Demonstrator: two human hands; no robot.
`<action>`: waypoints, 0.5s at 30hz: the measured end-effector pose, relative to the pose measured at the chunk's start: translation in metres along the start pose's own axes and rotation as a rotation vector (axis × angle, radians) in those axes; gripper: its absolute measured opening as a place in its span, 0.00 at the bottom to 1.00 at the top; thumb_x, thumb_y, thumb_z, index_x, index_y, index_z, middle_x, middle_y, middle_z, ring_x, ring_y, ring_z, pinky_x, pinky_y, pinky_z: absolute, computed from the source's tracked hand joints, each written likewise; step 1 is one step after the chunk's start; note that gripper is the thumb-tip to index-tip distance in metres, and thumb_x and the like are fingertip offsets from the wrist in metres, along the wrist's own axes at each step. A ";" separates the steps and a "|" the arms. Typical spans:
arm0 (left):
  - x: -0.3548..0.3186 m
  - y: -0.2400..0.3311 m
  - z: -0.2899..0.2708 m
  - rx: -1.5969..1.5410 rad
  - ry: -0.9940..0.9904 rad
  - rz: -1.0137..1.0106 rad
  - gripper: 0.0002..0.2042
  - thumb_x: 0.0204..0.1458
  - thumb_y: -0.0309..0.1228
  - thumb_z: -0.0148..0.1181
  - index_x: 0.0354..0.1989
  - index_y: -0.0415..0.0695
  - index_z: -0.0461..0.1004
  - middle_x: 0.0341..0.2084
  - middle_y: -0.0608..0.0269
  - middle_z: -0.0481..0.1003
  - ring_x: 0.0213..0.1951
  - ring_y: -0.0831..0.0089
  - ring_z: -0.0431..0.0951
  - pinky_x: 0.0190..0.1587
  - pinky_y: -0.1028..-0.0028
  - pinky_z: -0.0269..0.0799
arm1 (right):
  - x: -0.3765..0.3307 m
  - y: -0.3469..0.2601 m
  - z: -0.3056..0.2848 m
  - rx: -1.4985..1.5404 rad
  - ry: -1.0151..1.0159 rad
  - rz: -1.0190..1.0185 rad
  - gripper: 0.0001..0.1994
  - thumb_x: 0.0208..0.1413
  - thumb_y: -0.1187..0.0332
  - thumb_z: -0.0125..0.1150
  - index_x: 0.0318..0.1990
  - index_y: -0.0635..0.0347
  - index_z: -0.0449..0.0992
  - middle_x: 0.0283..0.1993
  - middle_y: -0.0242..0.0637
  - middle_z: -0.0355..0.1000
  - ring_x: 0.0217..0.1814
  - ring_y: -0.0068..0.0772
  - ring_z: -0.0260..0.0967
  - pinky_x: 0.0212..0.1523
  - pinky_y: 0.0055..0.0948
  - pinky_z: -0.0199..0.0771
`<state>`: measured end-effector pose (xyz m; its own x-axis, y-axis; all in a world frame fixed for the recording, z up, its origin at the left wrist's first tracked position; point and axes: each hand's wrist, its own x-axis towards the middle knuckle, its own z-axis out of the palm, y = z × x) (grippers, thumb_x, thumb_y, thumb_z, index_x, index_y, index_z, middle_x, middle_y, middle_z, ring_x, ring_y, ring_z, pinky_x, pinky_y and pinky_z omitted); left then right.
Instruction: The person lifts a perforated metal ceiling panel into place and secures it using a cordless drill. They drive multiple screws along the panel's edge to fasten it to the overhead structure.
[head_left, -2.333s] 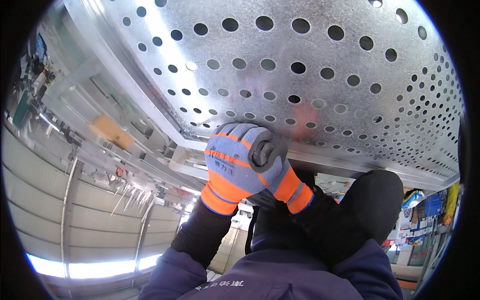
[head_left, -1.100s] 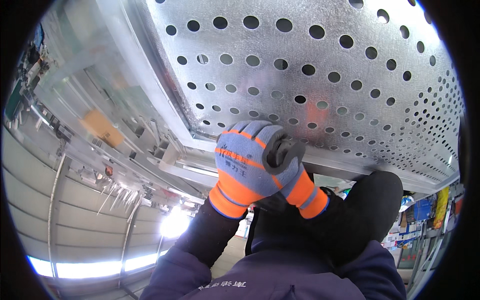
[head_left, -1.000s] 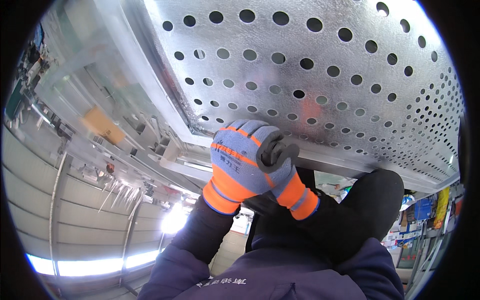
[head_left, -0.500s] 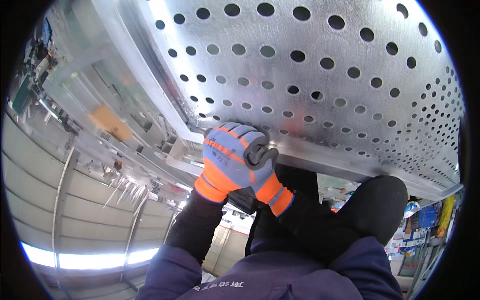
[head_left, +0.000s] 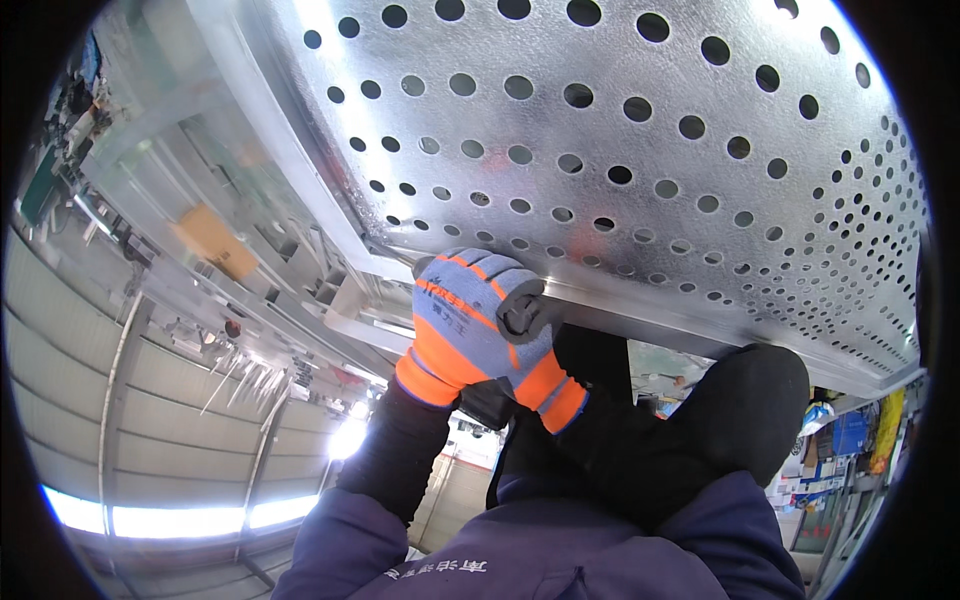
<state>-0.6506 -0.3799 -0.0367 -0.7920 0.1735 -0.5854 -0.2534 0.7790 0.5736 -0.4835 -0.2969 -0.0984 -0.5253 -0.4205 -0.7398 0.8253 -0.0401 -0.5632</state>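
My left hand (head_left: 455, 315), in a grey glove with orange bands and cuff, is closed near the lower left corner of a perforated metal panel (head_left: 660, 75). Pressed against it is my right hand (head_left: 538, 345), in a matching glove, with curled dark-coated fingers and much of it hidden by the left. Below the two wrists a black blocky part (head_left: 487, 404) shows; whether the hands hold it cannot be made out. Both hands sit by the panel's plain metal edge frame (head_left: 640, 322), and their grip on whatever is between them is hidden.
My bent black-clad knee (head_left: 755, 400) is under the panel's lower edge on the right. A metal frame with a brown cardboard piece (head_left: 215, 242) stands at the left. Shelving with a blue box (head_left: 852, 432) and a yellow item (head_left: 887, 430) is at far right.
The panel's holes have shifted slightly up and left in view. My hands stay together at the same corner, moved only a little.
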 end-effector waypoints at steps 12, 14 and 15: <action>-0.003 -0.010 -0.001 -0.009 -0.003 -0.023 0.18 0.34 0.41 0.68 0.36 0.49 0.81 0.34 0.60 0.79 0.38 0.56 0.78 0.45 0.60 0.73 | 0.005 -0.038 -0.014 0.066 -0.061 0.090 0.09 0.55 0.70 0.64 0.42 0.58 0.73 0.43 0.36 0.73 0.45 0.30 0.70 0.45 0.27 0.72; -0.004 0.003 -0.001 -0.012 -0.022 -0.023 0.19 0.34 0.41 0.69 0.37 0.49 0.80 0.35 0.59 0.79 0.39 0.56 0.78 0.46 0.60 0.74 | -0.007 -0.027 -0.021 -0.067 -0.075 0.087 0.09 0.51 0.73 0.66 0.38 0.58 0.72 0.40 0.35 0.73 0.43 0.29 0.70 0.42 0.25 0.72; -0.001 0.008 -0.002 -0.010 -0.032 -0.020 0.19 0.34 0.41 0.69 0.38 0.49 0.80 0.36 0.59 0.79 0.39 0.55 0.78 0.46 0.60 0.74 | -0.008 -0.034 -0.026 -0.131 -0.077 0.086 0.09 0.50 0.75 0.67 0.36 0.59 0.72 0.39 0.35 0.73 0.42 0.29 0.71 0.41 0.24 0.72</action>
<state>-0.6525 -0.3746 -0.0303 -0.7687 0.1771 -0.6146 -0.2747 0.7764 0.5673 -0.5130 -0.2688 -0.0827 -0.4324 -0.4857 -0.7596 0.8297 0.1154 -0.5461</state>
